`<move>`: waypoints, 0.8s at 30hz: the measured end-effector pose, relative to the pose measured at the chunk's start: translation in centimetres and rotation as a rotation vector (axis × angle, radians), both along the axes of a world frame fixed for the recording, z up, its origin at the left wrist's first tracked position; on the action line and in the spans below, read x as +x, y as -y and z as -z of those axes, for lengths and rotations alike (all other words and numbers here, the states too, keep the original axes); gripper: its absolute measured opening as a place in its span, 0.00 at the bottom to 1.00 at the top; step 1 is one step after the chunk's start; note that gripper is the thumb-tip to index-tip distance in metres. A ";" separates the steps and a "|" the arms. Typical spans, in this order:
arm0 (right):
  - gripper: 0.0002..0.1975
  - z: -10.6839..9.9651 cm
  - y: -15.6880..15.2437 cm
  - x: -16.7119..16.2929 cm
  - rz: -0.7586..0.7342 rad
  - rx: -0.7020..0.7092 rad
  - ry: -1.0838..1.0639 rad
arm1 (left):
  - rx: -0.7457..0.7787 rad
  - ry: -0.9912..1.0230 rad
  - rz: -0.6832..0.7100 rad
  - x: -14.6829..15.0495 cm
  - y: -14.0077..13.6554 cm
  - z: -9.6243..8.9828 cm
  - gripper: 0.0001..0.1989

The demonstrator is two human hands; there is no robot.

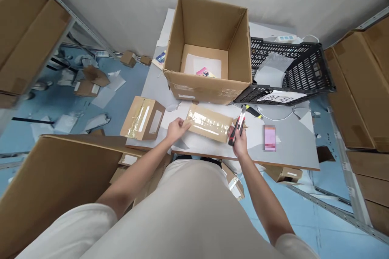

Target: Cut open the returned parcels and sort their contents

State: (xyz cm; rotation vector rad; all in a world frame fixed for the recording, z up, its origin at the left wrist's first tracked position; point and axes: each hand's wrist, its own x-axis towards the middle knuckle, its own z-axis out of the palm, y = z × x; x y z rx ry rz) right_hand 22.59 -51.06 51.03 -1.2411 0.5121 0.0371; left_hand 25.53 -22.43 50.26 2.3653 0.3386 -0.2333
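Note:
A flat cardboard box, its top covered with shiny clear tape, lies in front of me at the table's near side. My left hand pinches the box's left end between thumb and fingers. In my right hand is a red and black utility knife, pointing away from me. That hand is also at the box's right end, its fingers by the edge. Left of the box stands a taped cardboard carton. Behind it rises a large open cardboard box with white paper and a pink item inside.
A black plastic crate holding wrapping stands at the back right. Near it lie a yellow and black tool and a blurred pink object. A big open carton is at my left. Shelves with boxes flank both sides; scraps litter the floor.

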 end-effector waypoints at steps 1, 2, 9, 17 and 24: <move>0.24 0.2 0.4 1.4 -0.030 -0.026 0.022 | -0.024 -0.018 -0.019 -1.5 0.0 0.2 0.18; 0.23 0.3 0.8 2.4 -0.059 -0.048 0.037 | -0.042 -0.025 -0.043 -2.6 0.1 0.2 0.18; 0.28 -1.3 4.5 -0.3 -0.281 -0.495 -0.100 | 0.156 0.304 0.243 -0.9 1.9 -1.9 0.38; 0.33 -3.4 5.9 -3.1 -0.474 -0.561 -0.212 | 0.381 0.141 0.594 1.7 4.4 -2.3 0.61; 0.34 -3.5 7.5 -2.0 -0.591 -0.489 -0.215 | 0.339 0.162 0.553 1.5 4.4 -1.9 0.60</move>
